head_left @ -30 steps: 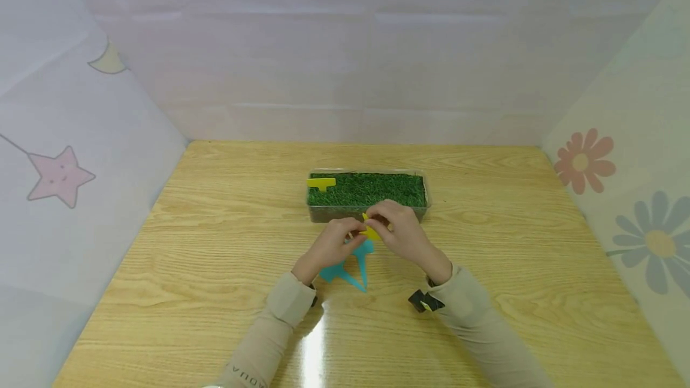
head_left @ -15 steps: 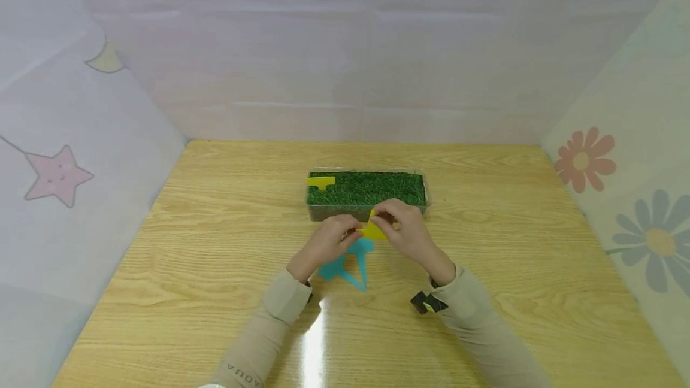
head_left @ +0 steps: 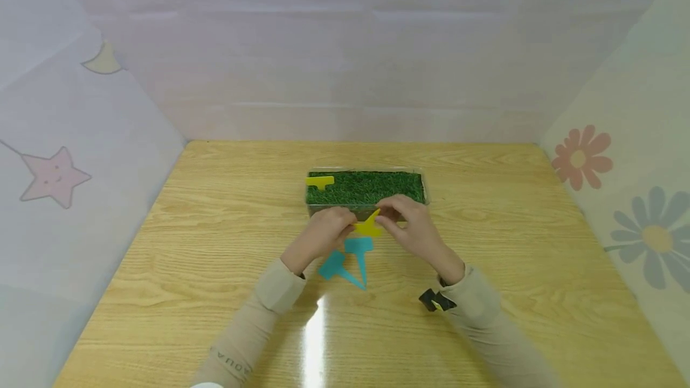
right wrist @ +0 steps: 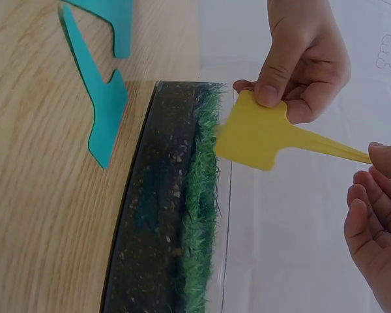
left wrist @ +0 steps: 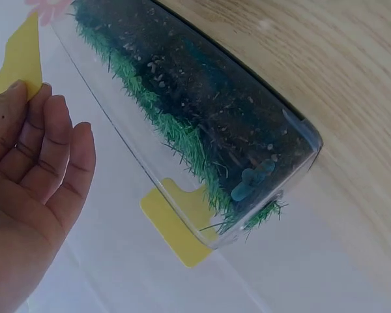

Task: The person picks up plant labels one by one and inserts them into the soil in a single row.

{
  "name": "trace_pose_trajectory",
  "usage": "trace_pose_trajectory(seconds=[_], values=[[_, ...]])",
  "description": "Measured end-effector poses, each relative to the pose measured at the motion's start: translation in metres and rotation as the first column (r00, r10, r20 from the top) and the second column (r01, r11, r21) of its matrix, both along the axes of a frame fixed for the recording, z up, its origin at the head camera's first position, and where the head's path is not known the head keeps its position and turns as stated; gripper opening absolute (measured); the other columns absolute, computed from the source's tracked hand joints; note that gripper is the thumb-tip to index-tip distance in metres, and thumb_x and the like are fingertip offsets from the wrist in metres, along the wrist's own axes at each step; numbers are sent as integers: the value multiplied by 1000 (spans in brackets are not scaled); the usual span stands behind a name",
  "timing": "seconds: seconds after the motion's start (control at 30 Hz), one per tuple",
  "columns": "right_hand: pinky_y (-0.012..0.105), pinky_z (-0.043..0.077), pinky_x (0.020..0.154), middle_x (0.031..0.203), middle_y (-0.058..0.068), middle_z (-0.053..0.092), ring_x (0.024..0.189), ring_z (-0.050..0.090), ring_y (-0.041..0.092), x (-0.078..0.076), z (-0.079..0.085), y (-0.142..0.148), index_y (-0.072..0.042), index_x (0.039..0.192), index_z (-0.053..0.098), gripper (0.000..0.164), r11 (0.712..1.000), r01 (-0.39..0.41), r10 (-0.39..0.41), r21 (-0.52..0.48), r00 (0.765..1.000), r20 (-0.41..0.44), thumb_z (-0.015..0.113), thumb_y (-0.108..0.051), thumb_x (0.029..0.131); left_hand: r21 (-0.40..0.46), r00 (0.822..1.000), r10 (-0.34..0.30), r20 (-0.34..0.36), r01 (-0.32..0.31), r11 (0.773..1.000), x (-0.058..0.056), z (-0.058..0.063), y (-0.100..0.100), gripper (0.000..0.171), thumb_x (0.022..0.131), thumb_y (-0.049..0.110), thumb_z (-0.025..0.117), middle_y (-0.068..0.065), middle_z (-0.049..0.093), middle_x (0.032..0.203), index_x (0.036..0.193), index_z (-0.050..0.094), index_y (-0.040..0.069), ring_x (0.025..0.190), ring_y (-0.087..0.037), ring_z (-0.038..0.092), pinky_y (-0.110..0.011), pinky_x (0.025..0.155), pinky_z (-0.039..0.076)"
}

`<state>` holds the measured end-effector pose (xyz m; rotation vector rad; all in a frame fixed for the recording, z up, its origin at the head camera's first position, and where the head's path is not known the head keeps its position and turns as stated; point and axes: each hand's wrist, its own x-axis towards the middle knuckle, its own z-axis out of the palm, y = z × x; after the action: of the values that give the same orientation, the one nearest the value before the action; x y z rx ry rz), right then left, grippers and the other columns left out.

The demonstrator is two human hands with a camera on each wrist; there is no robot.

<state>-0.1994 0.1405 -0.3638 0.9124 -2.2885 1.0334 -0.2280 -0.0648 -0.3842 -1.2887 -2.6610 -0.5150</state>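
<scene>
A yellow T-shaped plant label point(head_left: 368, 227) is stretched between my two hands, just in front of the planter. My left hand point(head_left: 322, 231) pinches a corner of its broad head between thumb and fingers. The right hand point(head_left: 414, 231) pinches the tip of the narrow stem, as the right wrist view shows, with the other fingers loosely bent. On the table just below the hands lie two blue plant labels point(head_left: 358, 246), their pointed ends meeting. Behind the hands stands a clear planter point(right wrist: 163, 195) with dark soil and green artificial grass point(head_left: 372, 187).
Another yellow label point(head_left: 320, 182) stands upright in the grass at the planter's left end. The wooden table point(head_left: 485, 226) is bounded by pale cloth walls point(head_left: 345, 76) at the back and both sides.
The yellow label has turned and shows more between the hands, its stem now slanting up toward the right hand. The left hand has shifted slightly left and up, the right hand slightly right.
</scene>
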Motion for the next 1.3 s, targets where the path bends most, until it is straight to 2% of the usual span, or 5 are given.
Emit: trace_pose_trajectory(seconds=[0.4,0.63,0.97,1.17,1.3], values=[[28,49,59,90,10,61,72,55,17,-1,18,1,-1,93,64,21,980,-12,21,198,999,-41,73,-3,74,-128,995,5,-103,-18,992,-1,3,3,5,86,11,63,-2,63,81,88,66,8,71,-13,59,-21,63,49],[27,46,62,85,7,59,72,53,18,-6,29,-6,-3,88,65,14,891,-56,77,450,997,-29,72,-8,77,-128,994,12,-108,-26,991,1,5,4,5,86,12,64,-2,61,76,83,65,7,66,-13,57,-22,60,48],[22,43,57,68,1,50,63,47,15,-10,37,-13,-7,76,64,6,738,-39,70,674,997,-20,68,-5,80,-150,990,26,-140,-47,988,1,3,4,5,85,13,65,0,60,75,82,65,8,66,-13,57,-21,60,48],[22,43,58,67,1,48,64,50,17,-11,34,-14,-5,75,62,9,708,-25,43,706,999,-7,65,-1,82,-161,990,30,-139,-52,986,1,5,5,6,85,13,65,0,58,72,81,64,9,65,-12,56,-20,59,47],[23,43,58,67,3,49,64,50,18,-10,30,-12,-5,74,61,9,721,-1,35,693,999,-35,66,-1,81,-124,997,48,-67,-56,991,0,4,3,6,86,14,63,-1,60,78,87,65,8,68,-12,58,-21,60,48]])
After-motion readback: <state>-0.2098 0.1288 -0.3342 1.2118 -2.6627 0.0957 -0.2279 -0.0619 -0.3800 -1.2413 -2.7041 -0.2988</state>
